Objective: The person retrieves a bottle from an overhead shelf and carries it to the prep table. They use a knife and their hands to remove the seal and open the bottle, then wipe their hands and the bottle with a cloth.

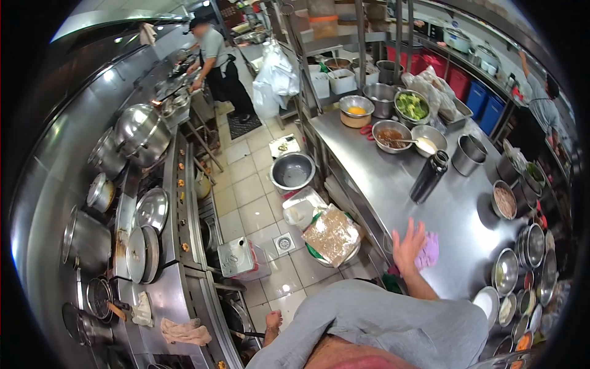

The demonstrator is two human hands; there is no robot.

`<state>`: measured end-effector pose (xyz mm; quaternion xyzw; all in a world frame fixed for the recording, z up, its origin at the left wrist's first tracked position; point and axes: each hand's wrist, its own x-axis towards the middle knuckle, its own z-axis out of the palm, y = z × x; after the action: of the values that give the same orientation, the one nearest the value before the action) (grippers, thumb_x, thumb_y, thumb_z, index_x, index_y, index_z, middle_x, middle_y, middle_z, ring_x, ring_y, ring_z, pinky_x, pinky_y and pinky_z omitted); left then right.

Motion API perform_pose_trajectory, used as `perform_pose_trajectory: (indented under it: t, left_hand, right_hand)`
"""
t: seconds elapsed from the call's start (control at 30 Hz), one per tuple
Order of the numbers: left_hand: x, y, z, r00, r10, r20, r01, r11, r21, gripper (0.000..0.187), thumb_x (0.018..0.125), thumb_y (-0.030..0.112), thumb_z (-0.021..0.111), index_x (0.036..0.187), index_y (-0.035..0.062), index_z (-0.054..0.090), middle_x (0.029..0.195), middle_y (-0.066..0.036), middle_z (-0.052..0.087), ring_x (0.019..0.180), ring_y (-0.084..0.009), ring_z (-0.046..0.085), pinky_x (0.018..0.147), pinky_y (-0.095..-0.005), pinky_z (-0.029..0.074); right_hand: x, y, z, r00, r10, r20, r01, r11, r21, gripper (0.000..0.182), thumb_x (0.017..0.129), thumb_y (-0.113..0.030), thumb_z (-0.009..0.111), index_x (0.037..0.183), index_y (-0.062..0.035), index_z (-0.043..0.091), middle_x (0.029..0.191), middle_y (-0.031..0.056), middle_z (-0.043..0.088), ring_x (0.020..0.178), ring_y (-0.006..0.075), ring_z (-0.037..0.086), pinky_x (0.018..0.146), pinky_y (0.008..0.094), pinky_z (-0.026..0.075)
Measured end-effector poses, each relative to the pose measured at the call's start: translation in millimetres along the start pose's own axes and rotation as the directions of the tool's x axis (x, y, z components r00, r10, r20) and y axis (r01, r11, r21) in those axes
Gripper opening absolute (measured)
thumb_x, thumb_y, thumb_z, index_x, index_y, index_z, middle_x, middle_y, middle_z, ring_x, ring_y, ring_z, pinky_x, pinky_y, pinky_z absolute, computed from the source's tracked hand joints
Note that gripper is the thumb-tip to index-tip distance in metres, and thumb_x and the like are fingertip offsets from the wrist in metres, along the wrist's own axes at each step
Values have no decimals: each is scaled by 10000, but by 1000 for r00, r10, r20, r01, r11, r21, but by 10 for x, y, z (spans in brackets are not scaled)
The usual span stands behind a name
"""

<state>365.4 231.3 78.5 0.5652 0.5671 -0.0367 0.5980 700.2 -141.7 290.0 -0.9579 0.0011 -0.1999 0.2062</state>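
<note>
My right hand [409, 247] is over the near edge of the steel table [381, 178], its fingers spread and nothing in them. Just beside it a purple cloth [428, 250] lies on the table top. A black bottle [429, 177] stands on the table beyond my fingertips. Low at my other side is my left hand [273, 320], near the front of the stove counter [193, 307]. It looks small and foreshortened, so I cannot make out its fingers or anything in them.
Bowls of broccoli [412, 106], brown sauce [391, 136] and yellow liquid [356, 109] crowd the table's far end. On the floor sit a grey basin [292, 171] and a foil-covered tub [333, 235]. A co-worker [216, 67] stands at the far stove; another person [542, 101] is at right.
</note>
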Motion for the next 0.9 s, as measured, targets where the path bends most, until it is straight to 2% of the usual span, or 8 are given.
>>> perform_pose_trajectory:
  t: [0.27, 0.4, 0.47, 0.5, 0.57, 0.67, 0.87, 0.9]
  left_hand:
    - [186, -24, 691, 966, 143, 215, -225, 874, 430, 205, 767, 236, 611, 761, 31, 598, 609, -19, 548, 537, -132, 534, 445, -299, 415]
    - [22, 388, 887, 989, 92, 120, -118, 964, 238, 206, 749, 242, 615, 726, 39, 591, 561, -18, 520, 528, -125, 523, 434, -287, 404]
    - [173, 473, 914, 992, 41, 123, -77, 947, 310, 192, 762, 228, 622, 730, 43, 582, 586, -21, 527, 529, -117, 519, 422, -271, 393]
    - [208, 484, 937, 992, 20, 125, -55, 957, 285, 201, 778, 233, 629, 784, 40, 573, 637, -29, 542, 536, -113, 519, 414, -260, 388]
    - [217, 475, 989, 994, 33, 101, -54, 977, 207, 201, 783, 232, 625, 790, 38, 572, 654, -30, 547, 539, -113, 522, 418, -262, 393]
    - [125, 424, 1110, 996, 49, 73, -59, 987, 152, 225, 792, 243, 616, 831, 26, 570, 682, -31, 557, 556, -119, 535, 432, -265, 412]
    - [-54, 45, 973, 991, 88, 100, -121, 906, 405, 240, 794, 257, 631, 859, 28, 608, 688, -45, 611, 607, -189, 594, 503, -316, 470]
    - [144, -246, 911, 946, 174, 273, -316, 684, 657, 260, 796, 262, 641, 869, 14, 610, 698, -58, 623, 620, -191, 601, 525, -322, 479]
  right_hand:
    - [183, 1272, -156, 989, -71, 133, 88, 987, -133, 623, 811, -307, 608, 1333, -61, 374, 1390, 185, 319, 1313, 333, 260, 1074, 520, 147]
    - [690, 1734, -169, 992, 129, 3, -124, 960, -252, 640, 808, -309, 615, 1342, -63, 360, 1393, 182, 314, 1301, 331, 282, 1077, 517, 150]
    - [967, 1455, -385, 934, 357, 3, -354, 929, -108, 702, 780, -282, 664, 1357, -58, 333, 1392, 181, 305, 1288, 337, 297, 1063, 514, 192]
    - [1062, 1398, -329, 938, 348, 8, -345, 933, -103, 702, 780, -282, 664, 1357, -58, 333, 1392, 181, 305, 1288, 337, 297, 1063, 514, 192]
    - [1201, 1271, -129, 978, 166, -130, -85, 874, 479, 839, 712, -266, 745, 1381, -49, 287, 1399, 167, 295, 1284, 318, 303, 1055, 466, 239]
    - [1396, 982, 145, 960, 280, 30, -203, 616, 761, 1006, 607, -223, 826, 1396, -32, 232, 1405, 155, 285, 1288, 291, 295, 1052, 405, 257]
    - [1680, 758, 629, 961, 274, 45, -150, 375, 915, 1150, 527, -145, 867, 1414, -36, 144, 1351, 152, 353, 1226, 255, 371, 1029, 346, 294]
    - [1695, 728, 654, 956, 292, -16, -118, 436, 892, 1078, 553, -117, 842, 1394, -30, 174, 1294, 142, 400, 1167, 244, 420, 999, 339, 331]
